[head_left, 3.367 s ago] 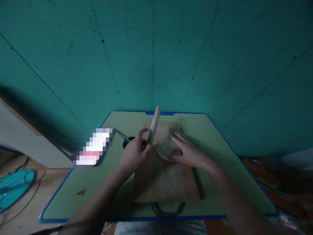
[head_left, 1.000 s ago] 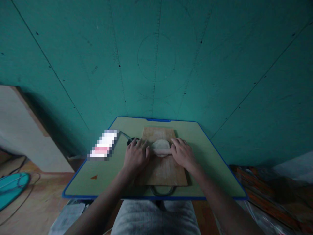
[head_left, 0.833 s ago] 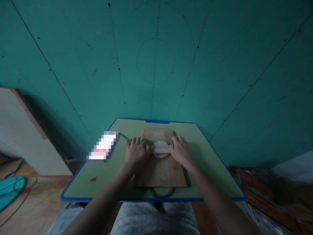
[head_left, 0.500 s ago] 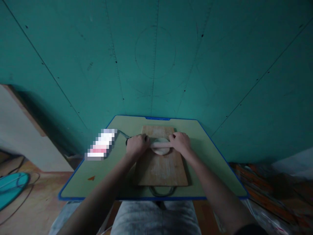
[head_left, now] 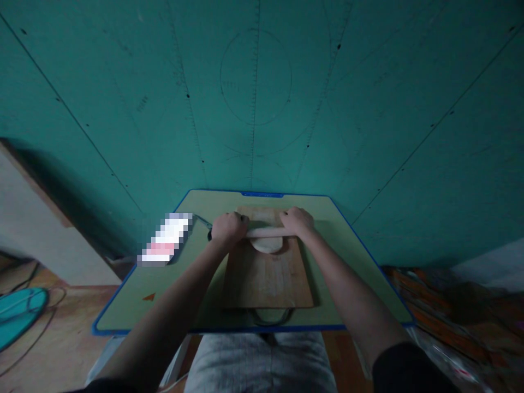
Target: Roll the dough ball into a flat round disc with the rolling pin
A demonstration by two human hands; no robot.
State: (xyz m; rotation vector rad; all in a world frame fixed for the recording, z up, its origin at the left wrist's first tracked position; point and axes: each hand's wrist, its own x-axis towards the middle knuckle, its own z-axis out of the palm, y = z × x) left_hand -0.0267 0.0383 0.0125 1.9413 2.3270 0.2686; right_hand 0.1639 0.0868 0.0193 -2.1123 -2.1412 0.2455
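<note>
A pin [head_left: 266,233] lies across half-hidden dough [head_left: 267,245]

At the left edge, the frame cuts off a teal disc [head_left: 22,316]. A bright rectangle [head_left: 166,240] is masked by pixel blocks. Scissors [head_left: 202,221] show blades and a bit of black handle; the left hand [head_left: 230,229] hides the rest. That hand is curled round the pin, covering its left end. Midway, the dough lies on the board [head_left: 266,284], its near part showing under the pin, its far part hard to make out. A dark loop [head_left: 270,322] pokes from beneath the board. The right hand [head_left: 298,221] is wrapped round the pin, its fingertips hard to see. Farther right, floor clutter [head_left: 450,322] sinks into shadow.
</note>
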